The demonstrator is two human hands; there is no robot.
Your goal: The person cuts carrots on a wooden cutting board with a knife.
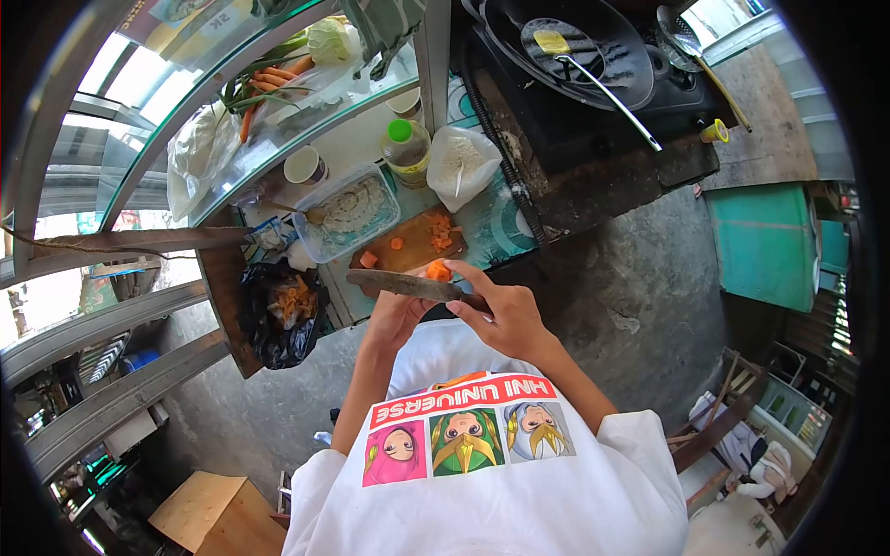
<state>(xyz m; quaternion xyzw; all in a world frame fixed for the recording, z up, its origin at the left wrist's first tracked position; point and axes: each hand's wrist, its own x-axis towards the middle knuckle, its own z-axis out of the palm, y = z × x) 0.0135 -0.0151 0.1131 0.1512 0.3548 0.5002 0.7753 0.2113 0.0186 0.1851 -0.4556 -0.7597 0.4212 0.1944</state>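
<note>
My right hand [508,317] is wrapped round the handle of a kitchen knife [394,282], its index finger by a carrot piece [438,271]. The broad, dark blade points left, crossing in front of my left hand [400,315]. That hand's fingers are closed behind the blade at the carrot piece, partly hidden by the knife. Just beyond both hands lies a wooden cutting board [417,239]. On it are small chopped carrot bits [442,232] and a larger carrot chunk [368,259].
A plastic tub [348,213] with pale batter, a green-capped bottle [406,153] and a bag of white flour or grain [462,167] stand behind the board. A black bag of peelings [283,315] sits left. A wok [575,51] with a spatula rests on the stove, back right.
</note>
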